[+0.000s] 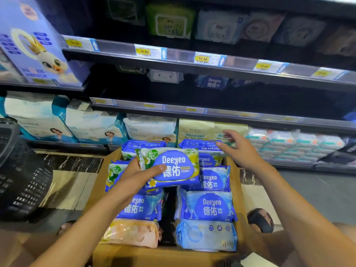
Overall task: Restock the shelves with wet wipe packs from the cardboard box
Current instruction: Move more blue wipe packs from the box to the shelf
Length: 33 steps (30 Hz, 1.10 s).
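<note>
The restocking looked barely begun: the brown cardboard box (234,191) was nearly full of blue wet wipe packs (210,207), the left hand (133,178) gripped one flowered blue-and-white pack (173,166) just above it, the right hand (238,151) hovered with spread fingers over the far packs, holding nothing, and the dark middle shelf (192,110) held only a few packs.

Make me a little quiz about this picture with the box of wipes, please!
1. True or false: the left hand has a wipe pack in its grip above the cardboard box.
2. Pick one. The right hand is: A) squeezing a pack, B) open, reaching over the far packs, C) resting on the floor.
3. What colour is the near-left pack in the box?

Key: 1 true; 2 B; 3 peach-pink.
</note>
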Motion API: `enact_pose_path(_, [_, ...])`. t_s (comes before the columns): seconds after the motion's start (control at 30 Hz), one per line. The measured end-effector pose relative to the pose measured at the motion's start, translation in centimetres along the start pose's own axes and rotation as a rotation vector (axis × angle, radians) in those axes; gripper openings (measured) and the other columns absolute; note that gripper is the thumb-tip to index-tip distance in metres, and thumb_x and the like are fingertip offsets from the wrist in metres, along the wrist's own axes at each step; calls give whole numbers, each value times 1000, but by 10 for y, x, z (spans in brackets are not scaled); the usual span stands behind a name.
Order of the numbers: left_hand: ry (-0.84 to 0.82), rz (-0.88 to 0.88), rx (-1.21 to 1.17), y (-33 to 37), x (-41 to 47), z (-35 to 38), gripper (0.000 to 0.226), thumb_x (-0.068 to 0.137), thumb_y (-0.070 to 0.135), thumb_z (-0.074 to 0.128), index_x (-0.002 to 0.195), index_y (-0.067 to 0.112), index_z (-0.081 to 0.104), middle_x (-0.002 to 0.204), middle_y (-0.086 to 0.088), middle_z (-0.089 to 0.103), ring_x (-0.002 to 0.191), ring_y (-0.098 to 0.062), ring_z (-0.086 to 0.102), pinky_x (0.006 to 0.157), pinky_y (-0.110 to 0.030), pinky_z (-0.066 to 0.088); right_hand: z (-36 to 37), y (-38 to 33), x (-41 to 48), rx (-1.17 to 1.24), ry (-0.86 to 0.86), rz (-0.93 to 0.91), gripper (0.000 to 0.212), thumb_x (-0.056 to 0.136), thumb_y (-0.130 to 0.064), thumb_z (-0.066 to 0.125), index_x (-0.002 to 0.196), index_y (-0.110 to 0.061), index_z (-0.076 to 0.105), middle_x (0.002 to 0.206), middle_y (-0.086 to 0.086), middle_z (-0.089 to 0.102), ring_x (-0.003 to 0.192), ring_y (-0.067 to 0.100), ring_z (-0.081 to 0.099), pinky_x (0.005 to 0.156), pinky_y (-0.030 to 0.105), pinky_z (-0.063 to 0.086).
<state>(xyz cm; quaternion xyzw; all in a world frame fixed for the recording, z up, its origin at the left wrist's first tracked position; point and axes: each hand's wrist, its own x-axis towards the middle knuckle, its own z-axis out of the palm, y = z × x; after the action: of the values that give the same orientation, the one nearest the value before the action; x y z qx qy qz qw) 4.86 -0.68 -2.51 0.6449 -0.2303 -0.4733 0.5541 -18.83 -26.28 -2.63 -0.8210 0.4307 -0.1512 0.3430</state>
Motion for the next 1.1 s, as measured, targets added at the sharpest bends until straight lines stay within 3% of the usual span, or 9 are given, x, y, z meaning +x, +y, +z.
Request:
enact_pose_path(0.1, [66,48,-45,9,-9,-27,97,38,61,99,122,22,68,111,-3,79,104,-30,75,101,-53,54,16,10,17,-19,-102,128,109,69,-59,87,157,-24,33,154,4,47,134,17,52,105,41,51])
enact_pose_path(0.23, [106,84,-143,12,-22,-60,100,36,51,101,124,16,69,113,-14,77,99,-35,75,85,-49,63,41,27,30,119,-176,270,161,36,-74,94,164,-32,6,165,6,36,139,27,53,109,49,51])
enact_pose_path(0.37, [140,99,-174,9,-29,-82,109,30,54,102,126,15,67,112,-12,78,93,-27,78,69,-32,64,55,35,33,263,-133,315,136,71,-26,95,164,-34,-4,162,7,37,108,16,69,75,27,61])
enact_pose_path(0.47, [143,81,-171,8,-29,-90,112,26,58,101,125,17,68,112,-12,78,94,-27,78,68,-31,63,58,45,33,335,-107,380,134,75,-23,92,163,-39,-7,142,11,58,91,13,73,56,20,58])
enact_pose_path(0.57, [142,77,-168,9,-27,-93,107,31,58,101,124,19,69,114,-11,77,100,-31,76,74,-34,64,61,55,29,369,-155,439,135,70,-27,96,164,-35,-1,126,8,69,89,19,78,65,30,62])
enact_pose_path(0.73, [127,49,-189,9,-21,-89,96,39,47,102,124,17,70,113,-12,78,100,-31,76,75,-35,65,67,64,34,295,-239,407,101,48,-44,104,133,-20,55,108,4,79,89,21,79,85,46,64])
enact_pose_path(0.87, [131,56,-177,12,-20,-83,110,25,57,101,122,16,70,109,-12,78,91,-27,78,66,-31,63,65,60,32,322,-213,432,80,60,-34,102,126,-22,58,103,1,80,85,20,79,74,40,64])
enact_pose_path(1.0, [132,25,-219,14,-19,-79,57,70,23,85,122,13,67,108,-15,78,81,-24,78,65,-33,65,61,47,27,283,-95,403,64,67,-34,98,116,-25,57,99,-4,78,79,15,77,62,28,57])
enact_pose_path(1.1, [122,42,-211,17,-19,-75,83,49,39,100,121,15,67,104,-13,79,83,-27,78,62,-35,64,50,38,21,300,-6,375,56,68,-36,97,108,-25,59,96,-7,76,78,11,75,61,26,54])
